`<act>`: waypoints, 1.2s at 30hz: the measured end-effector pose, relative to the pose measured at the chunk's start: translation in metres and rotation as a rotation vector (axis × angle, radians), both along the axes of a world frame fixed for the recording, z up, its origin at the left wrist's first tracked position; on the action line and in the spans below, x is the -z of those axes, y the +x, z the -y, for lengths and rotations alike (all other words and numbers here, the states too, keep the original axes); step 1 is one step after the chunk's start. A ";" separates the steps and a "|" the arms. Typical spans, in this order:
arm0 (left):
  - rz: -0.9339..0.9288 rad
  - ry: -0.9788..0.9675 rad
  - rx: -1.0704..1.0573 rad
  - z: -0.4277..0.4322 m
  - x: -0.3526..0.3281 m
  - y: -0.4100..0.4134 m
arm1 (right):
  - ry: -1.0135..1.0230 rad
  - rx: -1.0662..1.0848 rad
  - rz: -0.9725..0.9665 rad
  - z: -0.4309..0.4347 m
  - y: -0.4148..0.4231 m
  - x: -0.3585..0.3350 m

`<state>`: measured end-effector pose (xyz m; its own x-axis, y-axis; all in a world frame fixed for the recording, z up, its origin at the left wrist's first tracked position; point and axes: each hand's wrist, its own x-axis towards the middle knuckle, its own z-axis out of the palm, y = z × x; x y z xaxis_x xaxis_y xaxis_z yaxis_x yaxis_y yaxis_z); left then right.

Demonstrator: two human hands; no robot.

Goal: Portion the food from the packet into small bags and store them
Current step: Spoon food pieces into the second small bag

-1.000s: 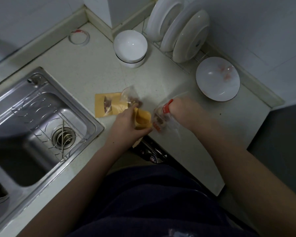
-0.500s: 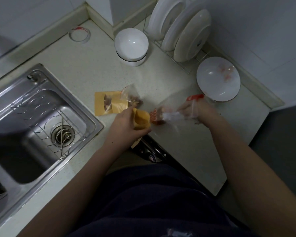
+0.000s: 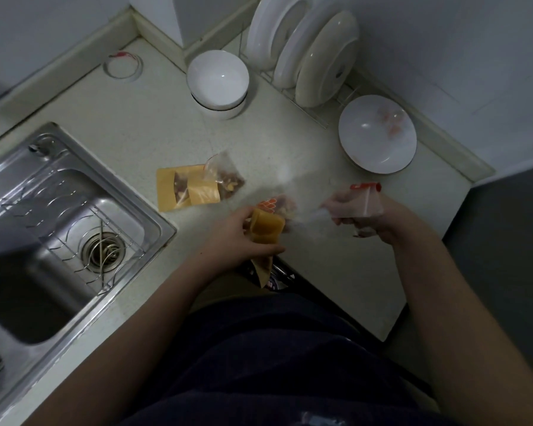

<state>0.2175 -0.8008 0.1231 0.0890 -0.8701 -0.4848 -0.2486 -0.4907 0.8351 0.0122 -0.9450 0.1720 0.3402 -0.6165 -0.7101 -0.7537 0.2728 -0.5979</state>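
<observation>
My left hand grips a yellow-brown food packet above the counter's front edge, its open mouth turned to the right. My right hand holds a clear small bag with a red zip strip, stretched and blurred toward the packet. Some reddish-brown food shows in the plastic just beside the packet's mouth. On the counter behind lie another yellow packet and a filled small clear bag leaning on it.
A steel sink with a wire rack fills the left. Stacked white bowls, a plate rack and a white bowl stand at the back. A tape roll lies far left. The counter ends at right.
My right hand has drawn the clear bag out to the right, away from the packet. My left hand and the packet have stayed almost in place.
</observation>
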 end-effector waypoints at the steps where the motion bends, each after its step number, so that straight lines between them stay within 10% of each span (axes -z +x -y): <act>1: -0.002 0.005 -0.009 0.000 0.000 0.000 | -0.005 0.003 0.000 -0.001 -0.002 -0.002; 18: -0.220 0.071 -0.014 0.018 0.012 -0.007 | -0.103 0.262 0.183 0.013 -0.067 -0.034; 36: 0.000 -0.099 0.128 0.023 0.017 -0.028 | -0.327 0.466 0.299 0.003 -0.054 -0.050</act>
